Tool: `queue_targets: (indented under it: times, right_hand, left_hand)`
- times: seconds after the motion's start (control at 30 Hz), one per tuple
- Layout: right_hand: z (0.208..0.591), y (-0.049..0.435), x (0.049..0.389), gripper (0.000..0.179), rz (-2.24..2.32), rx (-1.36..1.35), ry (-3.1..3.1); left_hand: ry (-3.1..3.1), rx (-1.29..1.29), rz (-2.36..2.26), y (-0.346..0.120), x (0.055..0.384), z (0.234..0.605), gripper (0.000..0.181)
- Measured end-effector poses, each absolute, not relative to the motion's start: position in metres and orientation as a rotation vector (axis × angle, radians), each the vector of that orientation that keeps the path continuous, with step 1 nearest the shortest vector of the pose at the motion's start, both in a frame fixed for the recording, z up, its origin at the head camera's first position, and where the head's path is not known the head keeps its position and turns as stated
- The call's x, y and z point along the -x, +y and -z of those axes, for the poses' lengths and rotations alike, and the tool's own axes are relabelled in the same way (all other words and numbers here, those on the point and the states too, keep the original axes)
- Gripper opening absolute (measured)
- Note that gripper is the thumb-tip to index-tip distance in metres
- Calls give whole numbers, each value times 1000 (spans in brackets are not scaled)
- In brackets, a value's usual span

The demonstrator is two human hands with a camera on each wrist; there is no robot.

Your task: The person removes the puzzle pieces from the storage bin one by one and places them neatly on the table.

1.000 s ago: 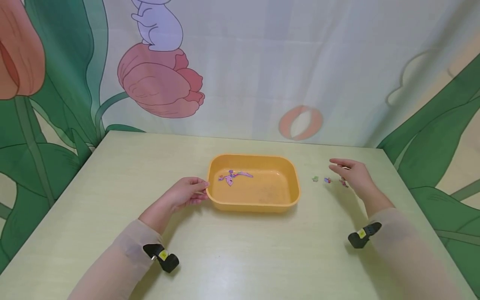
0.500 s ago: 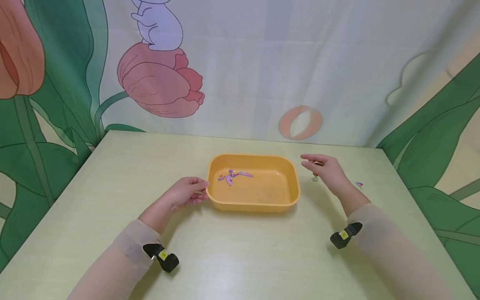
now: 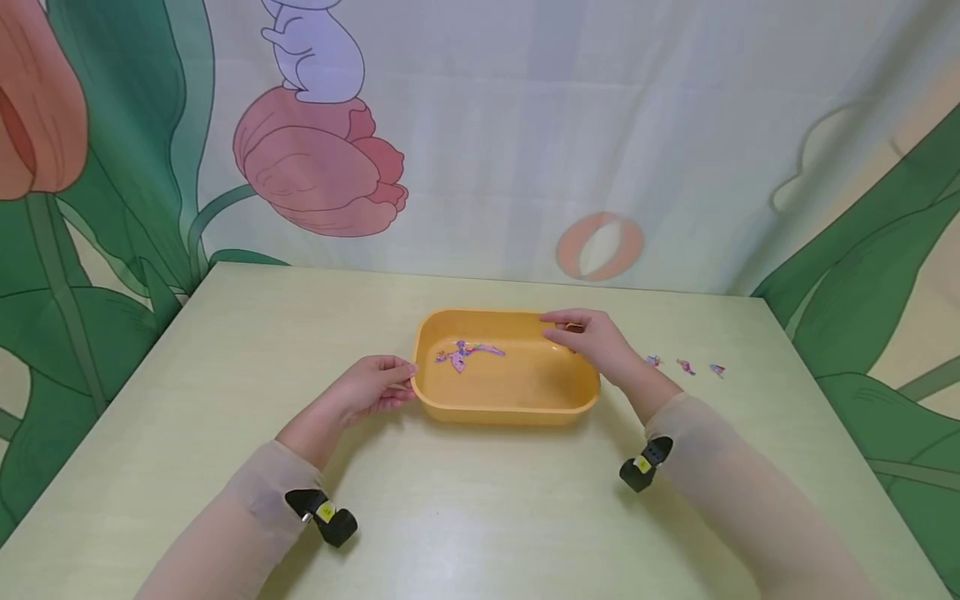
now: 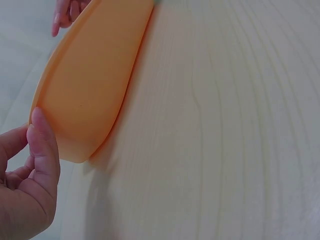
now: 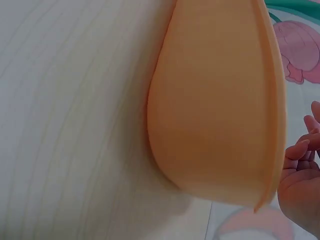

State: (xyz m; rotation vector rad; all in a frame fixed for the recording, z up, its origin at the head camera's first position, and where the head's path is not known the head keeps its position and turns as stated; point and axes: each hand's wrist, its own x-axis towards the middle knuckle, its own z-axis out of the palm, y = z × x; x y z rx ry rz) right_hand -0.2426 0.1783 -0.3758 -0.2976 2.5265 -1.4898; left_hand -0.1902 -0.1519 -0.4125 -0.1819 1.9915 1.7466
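Note:
A shallow yellow-orange plastic tray (image 3: 525,392) stands on the table. My left hand (image 3: 375,387) pinches its left rim between thumb and fingers; the left wrist view shows the thumb (image 4: 42,130) against the tray's wall. Over the tray's far right part hovers my right hand (image 3: 596,337), index finger and thumb apart, nothing visible between them. Small pink and purple pieces (image 3: 459,358) lie together in the tray's left half, their kind too small to tell. Right of the tray, small colourful pieces sit in a row: a bluish one (image 3: 653,361), a pinkish one (image 3: 686,367) and another (image 3: 717,370).
The pale wooden table (image 3: 480,517) reaches back to a printed curtain (image 3: 480,167) with flowers and leaves. A black wrist camera (image 3: 330,521) is strapped to the left sleeve, and another (image 3: 643,467) to the right one.
My right hand has moved left from above the row of small pieces to over the tray. The small green piece is now out of sight around the right forearm. The left hand stays put.

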Motion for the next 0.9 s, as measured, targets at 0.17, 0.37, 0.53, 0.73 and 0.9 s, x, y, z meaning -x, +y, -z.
queue_targets:
  times: [0.17, 0.37, 0.53, 0.73, 0.9]
  right_hand:
    - [380, 161, 246, 36, 1494, 332, 2495]
    - [386, 143, 250, 35, 1475, 352, 2460]
    - [389, 129, 255, 35, 1427, 387, 2463]
    - [393, 112, 258, 35, 1385, 415, 2435]
    - [401, 98, 261, 34, 1352, 430, 2429]
  left_hand:
    - [2005, 193, -1736, -152, 190, 412, 36]
    - [1995, 198, -1741, -152, 190, 412, 34]
    - [1989, 201, -1750, -151, 189, 411, 33]
    - [1977, 194, -1759, -151, 189, 411, 34]
    - [1970, 187, -1764, -152, 190, 412, 34]
